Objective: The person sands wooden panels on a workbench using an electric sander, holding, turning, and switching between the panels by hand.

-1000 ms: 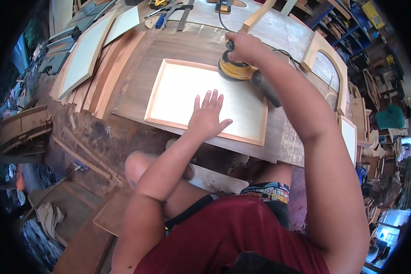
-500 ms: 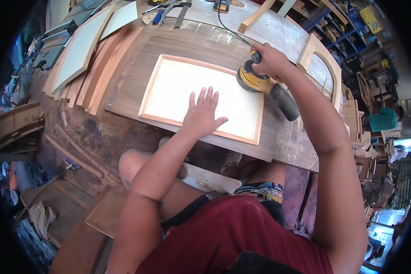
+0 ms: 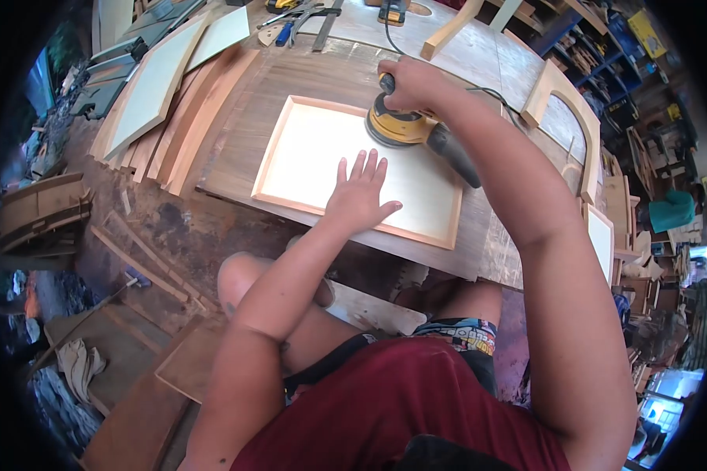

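A shallow wooden tray (image 3: 279, 129) with a pale inner panel and a thin raised rim lies on the brown work board. My left hand (image 3: 357, 196) rests flat inside it near the front rim, fingers spread. In my right hand (image 3: 412, 85) is a yellow and black orbital sander (image 3: 401, 125), gripped by its top handle. The sander sits over the tray's far rim, right of the middle, its dark dust canister pointing to the right. Its pad's contact with the wood is partly hidden.
Stacked boards and panels (image 3: 153, 90) stand left of the tray. Pliers and a blue-handled tool (image 3: 284, 33) lie at the back. An arched wooden frame (image 3: 585, 118) is at the right, with a power cord (image 3: 495, 94) nearby. Beyond, a person in a green top (image 3: 672, 210).
My right hand has moved the sander left along the far rim, away from the tray's right corner. My left hand stays flat on the panel. The whole view has shifted slightly right.
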`<action>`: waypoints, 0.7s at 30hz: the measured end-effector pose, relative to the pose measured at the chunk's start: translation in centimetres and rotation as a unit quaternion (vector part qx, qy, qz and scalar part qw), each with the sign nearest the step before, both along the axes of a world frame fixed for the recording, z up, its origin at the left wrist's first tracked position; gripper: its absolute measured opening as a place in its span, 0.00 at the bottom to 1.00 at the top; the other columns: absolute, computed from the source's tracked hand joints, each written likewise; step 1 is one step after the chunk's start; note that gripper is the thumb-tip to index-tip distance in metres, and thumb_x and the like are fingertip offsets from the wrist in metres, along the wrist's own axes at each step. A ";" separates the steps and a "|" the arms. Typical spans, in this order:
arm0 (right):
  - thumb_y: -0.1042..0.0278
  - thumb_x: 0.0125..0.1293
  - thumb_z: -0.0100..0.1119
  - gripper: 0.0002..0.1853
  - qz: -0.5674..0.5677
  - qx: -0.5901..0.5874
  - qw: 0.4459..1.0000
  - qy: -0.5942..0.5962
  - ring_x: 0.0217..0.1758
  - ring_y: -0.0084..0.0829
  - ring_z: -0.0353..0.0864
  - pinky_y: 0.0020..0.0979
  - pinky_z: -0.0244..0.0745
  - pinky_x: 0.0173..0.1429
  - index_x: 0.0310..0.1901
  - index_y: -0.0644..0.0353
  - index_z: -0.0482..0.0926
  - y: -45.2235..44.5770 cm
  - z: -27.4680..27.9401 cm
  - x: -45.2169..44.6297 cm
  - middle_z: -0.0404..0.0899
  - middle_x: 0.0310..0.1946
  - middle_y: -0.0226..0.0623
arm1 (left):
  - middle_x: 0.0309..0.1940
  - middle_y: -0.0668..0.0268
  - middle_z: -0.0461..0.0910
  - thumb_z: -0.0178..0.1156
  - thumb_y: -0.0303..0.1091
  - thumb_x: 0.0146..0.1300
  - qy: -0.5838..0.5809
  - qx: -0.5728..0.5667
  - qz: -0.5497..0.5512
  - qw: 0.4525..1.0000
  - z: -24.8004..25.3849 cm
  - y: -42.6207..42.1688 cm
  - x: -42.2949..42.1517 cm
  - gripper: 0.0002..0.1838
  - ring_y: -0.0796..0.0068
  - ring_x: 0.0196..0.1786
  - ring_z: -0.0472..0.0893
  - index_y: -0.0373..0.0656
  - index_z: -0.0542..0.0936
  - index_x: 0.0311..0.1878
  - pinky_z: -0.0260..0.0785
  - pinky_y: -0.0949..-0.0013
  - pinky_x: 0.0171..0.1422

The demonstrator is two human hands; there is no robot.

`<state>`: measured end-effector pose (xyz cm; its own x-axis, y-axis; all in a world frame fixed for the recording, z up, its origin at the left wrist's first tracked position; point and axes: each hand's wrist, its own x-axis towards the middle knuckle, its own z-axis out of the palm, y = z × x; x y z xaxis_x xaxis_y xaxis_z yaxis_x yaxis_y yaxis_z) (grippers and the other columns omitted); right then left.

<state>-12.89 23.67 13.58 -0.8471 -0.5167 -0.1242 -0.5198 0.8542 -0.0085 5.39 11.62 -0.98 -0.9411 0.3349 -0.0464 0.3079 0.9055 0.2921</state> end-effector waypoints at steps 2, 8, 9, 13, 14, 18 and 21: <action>0.54 0.54 0.71 0.37 -0.002 0.004 1.000 -0.001 0.63 0.46 0.82 0.44 0.80 0.63 0.69 0.44 0.75 -1.3 0.0 -0.3 0.80 0.60 0.45 | 0.85 0.48 0.48 0.52 0.67 0.70 0.000 -0.001 0.001 1.000 0.0 0.0 0.0 0.51 0.51 0.87 0.44 0.38 0.54 0.83 0.32 0.40 0.87; 0.56 0.52 0.71 0.33 0.015 -0.026 1.000 -0.001 0.57 0.49 0.84 0.45 0.81 0.59 0.63 0.48 0.77 -3.3 -0.3 -2.1 0.83 0.53 0.49 | 0.85 0.49 0.48 0.52 0.67 0.70 0.005 -0.003 0.004 1.000 -0.1 -0.1 0.0 0.51 0.52 0.87 0.44 0.39 0.54 0.83 0.32 0.40 0.87; 0.56 0.52 0.71 0.33 0.019 -0.023 1.000 -0.007 0.56 0.49 0.85 0.46 0.81 0.58 0.63 0.49 0.77 -3.6 -0.3 -2.3 0.83 0.53 0.49 | 0.85 0.49 0.48 0.52 0.67 0.70 0.006 -0.001 0.005 1.000 -0.2 -0.1 0.0 0.51 0.52 0.87 0.44 0.39 0.54 0.83 0.32 0.41 0.87; 0.53 0.55 0.70 0.38 -0.003 0.021 0.999 -0.031 0.64 0.43 0.82 0.43 0.81 0.64 0.71 0.42 0.73 -4.0 0.1 -2.6 0.81 0.62 0.41 | 0.84 0.50 0.52 0.55 0.67 0.69 0.029 0.036 0.012 0.999 -0.3 -0.4 0.3 0.50 0.53 0.87 0.47 0.38 0.57 0.82 0.33 0.41 0.87; 0.53 0.55 0.70 0.38 -0.010 0.025 0.999 -0.032 0.64 0.43 0.82 0.43 0.81 0.64 0.71 0.43 0.73 -3.9 0.0 -2.5 0.81 0.62 0.41 | 0.84 0.51 0.50 0.54 0.68 0.69 0.014 0.023 0.013 1.000 -0.1 -0.4 0.2 0.51 0.54 0.87 0.45 0.40 0.56 0.83 0.33 0.41 0.87; 0.53 0.54 0.70 0.39 -0.018 0.021 1.000 -0.012 0.65 0.44 0.81 0.43 0.81 0.64 0.71 0.43 0.74 -2.3 0.0 -1.8 0.79 0.63 0.42 | 0.85 0.52 0.48 0.52 0.69 0.69 -0.003 0.006 0.014 1.000 0.1 -0.4 0.3 0.51 0.55 0.87 0.44 0.41 0.55 0.83 0.33 0.42 0.88; 0.54 0.53 0.71 0.39 -0.040 0.021 0.999 -0.014 0.65 0.44 0.81 0.43 0.81 0.64 0.70 0.44 0.74 -1.0 0.3 -1.4 0.79 0.62 0.43 | 0.85 0.52 0.49 0.52 0.70 0.69 -0.002 0.001 0.016 1.000 0.2 -0.4 0.4 0.51 0.55 0.87 0.45 0.42 0.54 0.83 0.33 0.42 0.88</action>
